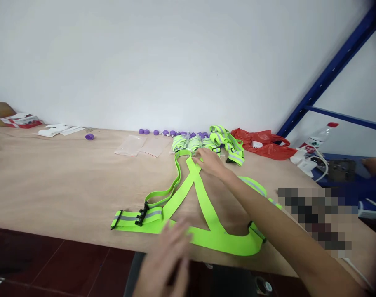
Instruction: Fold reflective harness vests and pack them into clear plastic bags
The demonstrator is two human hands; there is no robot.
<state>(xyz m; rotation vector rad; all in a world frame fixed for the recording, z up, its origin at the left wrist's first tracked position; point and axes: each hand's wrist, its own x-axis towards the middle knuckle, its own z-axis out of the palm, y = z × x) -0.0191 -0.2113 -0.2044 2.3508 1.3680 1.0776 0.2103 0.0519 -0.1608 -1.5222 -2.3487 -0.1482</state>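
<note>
A neon-green reflective strap harness (203,206) lies spread on the tan table (52,177), its straps crossing near the far end. My right hand (210,161) reaches across and rests flat on the crossing point, fingers stretched out. My left hand (168,258) hovers at the table's near edge over the harness's waist band, fingers extended and blurred by motion. A black buckle (141,215) sits on the grey-striped band at the left.
Folded green harnesses (228,142) and bagged ones (188,143) lie beyond, with purple caps (172,133) along the wall. Clear plastic bags (130,145), a red bag (265,144), a bottle (319,138) and a blue rack (330,70) stand nearby. Another person's arm (373,165) shows at right.
</note>
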